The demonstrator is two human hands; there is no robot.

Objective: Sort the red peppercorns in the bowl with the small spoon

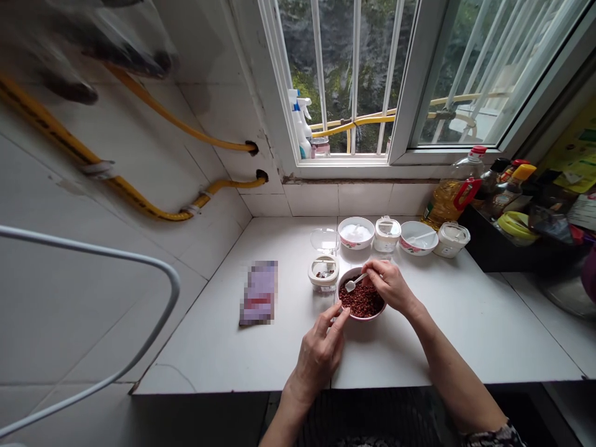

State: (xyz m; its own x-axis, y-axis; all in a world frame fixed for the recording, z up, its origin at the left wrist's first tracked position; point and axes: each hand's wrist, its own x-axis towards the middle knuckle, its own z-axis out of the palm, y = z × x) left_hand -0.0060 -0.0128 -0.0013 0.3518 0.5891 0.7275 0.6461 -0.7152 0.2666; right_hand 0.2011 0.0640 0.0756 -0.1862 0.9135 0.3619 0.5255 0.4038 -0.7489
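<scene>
A white bowl (338, 297) full of reddish-brown grains that look like Sichuan peppercorns (365, 303) stands on the counter in front of me. My right hand (388, 282) pinches the handle of a small white spoon (351, 285), its scoop over the peppercorns. At the bowl's near left edge, the fingertips of my left hand (322, 341) hold the rim. Just left of the bowl is a clear seasoning jar (323, 287) with a cream collar, its top open and a few dark bits inside. Its transparent lid (325, 239) seems to be tilted up behind it.
Behind stand a bowl of white powder (356, 246), a lidded jar (387, 234), a bowl with a white spoon (419, 250) and another jar (451, 240). A blurred purple packet (259, 295) lies left. An oil bottle (449, 195) and several condiment bottles fill the right back corner.
</scene>
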